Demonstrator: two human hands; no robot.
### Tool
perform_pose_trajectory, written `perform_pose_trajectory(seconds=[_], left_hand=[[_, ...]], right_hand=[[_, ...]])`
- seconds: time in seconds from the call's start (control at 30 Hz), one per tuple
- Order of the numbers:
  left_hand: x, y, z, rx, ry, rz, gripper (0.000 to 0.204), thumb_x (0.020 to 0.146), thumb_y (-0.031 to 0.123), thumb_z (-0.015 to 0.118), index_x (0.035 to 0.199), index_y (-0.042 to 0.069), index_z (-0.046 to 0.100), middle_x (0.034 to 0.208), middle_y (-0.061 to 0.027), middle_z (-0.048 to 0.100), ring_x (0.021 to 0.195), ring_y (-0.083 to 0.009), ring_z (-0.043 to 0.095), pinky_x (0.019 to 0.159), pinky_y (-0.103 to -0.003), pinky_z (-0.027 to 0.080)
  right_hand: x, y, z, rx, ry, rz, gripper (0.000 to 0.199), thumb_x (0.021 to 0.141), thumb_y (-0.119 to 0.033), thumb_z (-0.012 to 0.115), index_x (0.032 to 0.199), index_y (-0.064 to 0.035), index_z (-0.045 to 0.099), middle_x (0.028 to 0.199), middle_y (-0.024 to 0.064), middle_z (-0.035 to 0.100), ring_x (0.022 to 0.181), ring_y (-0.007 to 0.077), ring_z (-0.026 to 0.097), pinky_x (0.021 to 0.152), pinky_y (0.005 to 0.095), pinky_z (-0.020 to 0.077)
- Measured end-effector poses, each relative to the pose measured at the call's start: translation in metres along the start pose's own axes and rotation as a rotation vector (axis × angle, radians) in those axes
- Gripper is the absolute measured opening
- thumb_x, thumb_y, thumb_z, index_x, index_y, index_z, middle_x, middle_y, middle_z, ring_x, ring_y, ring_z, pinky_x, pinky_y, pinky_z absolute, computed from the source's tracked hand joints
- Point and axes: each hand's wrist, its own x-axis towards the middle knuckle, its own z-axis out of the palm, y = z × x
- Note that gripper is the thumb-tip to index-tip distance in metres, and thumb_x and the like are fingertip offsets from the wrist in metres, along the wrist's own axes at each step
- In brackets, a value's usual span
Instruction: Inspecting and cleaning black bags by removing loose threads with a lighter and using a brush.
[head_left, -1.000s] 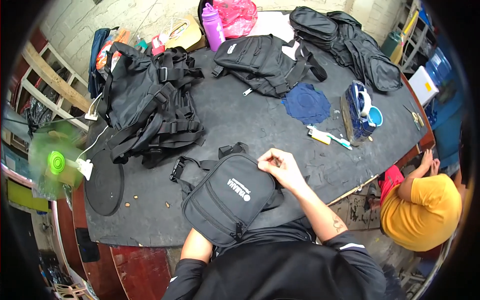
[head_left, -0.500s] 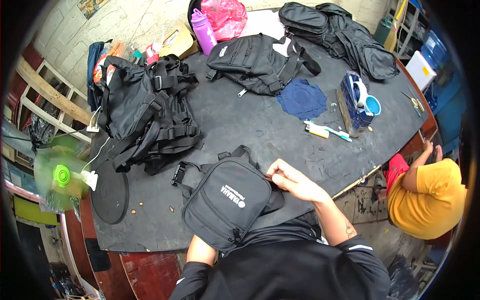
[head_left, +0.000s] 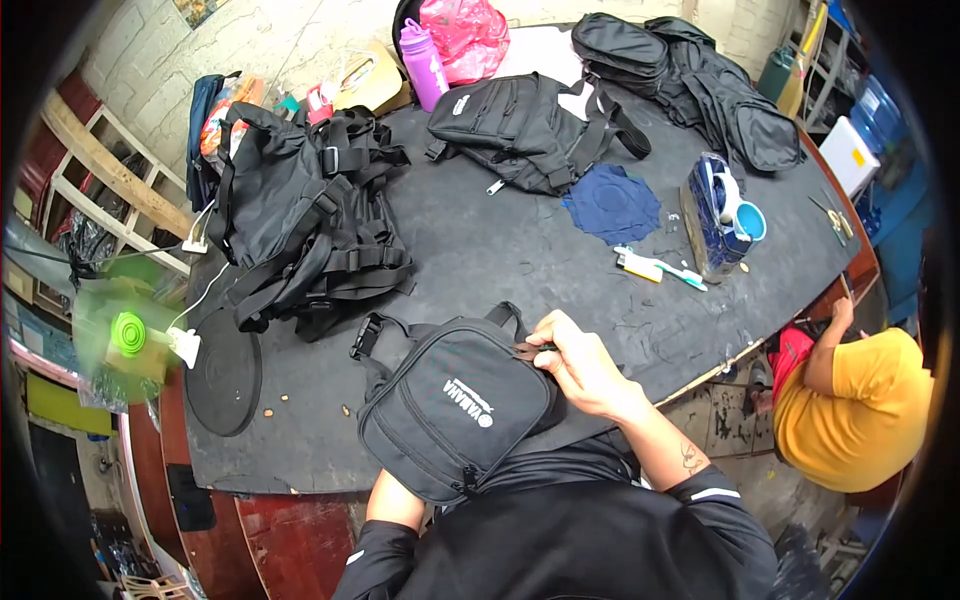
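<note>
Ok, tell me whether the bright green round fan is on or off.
Apparently on: the bright green round fan shows its blades as a see-through haze around a sharper hub.

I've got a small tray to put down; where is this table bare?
The widest mostly bare patch of table lies between the strapped black bags, the dark blue cloth and the small black bag. A smaller patch separates the blue container from the scissors. The back is crowded: purple bottle, pink bag, larger black bags.

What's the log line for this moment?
right hand: holding small brown item at upper-right edge of black bag | left hand: hidden, forearm under bag | table: blue cloth, purple bottle
</note>
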Motion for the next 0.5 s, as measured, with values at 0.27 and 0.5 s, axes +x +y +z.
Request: perform_pose_trajectory(seconds=[0.27, 0.5], left_hand=[[0.009, 0.007, -0.017, 0.194, -0.116, -0.011, 0.012, 0.069, 0.015, 0.056, 0.072, 0.005, 0.062, 0.067, -0.0100, 0.058, 0.068, -0.0230, 0.057, 0.059, -0.035, 0.043], [-0.008, 0.009, -0.002, 0.054, -0.171, -0.189, 0.022, 0.079, 0.019, 0.052, 0.093, 0.005, 0.061, 0.089, -0.0099, 0.061, 0.088, -0.0224, 0.056, 0.079, -0.034, 0.044]], right_hand=[[0.021, 0.013, -0.014, -0.264, 0.170, 0.175, 0.012, 0.082, -0.010, 0.060, 0.089, -0.0024, 0.053, 0.083, 0.0128, 0.056, 0.069, 0.0295, 0.057, 0.063, 0.0355, 0.0453], [0.053, -0.009, -0.020, -0.614, -0.010, -0.269, 0.015, 0.073, -0.018, 0.067, 0.074, -0.0097, 0.055, 0.073, 0.0045, 0.049, 0.065, 0.0221, 0.052, 0.060, 0.0337, 0.0384]])
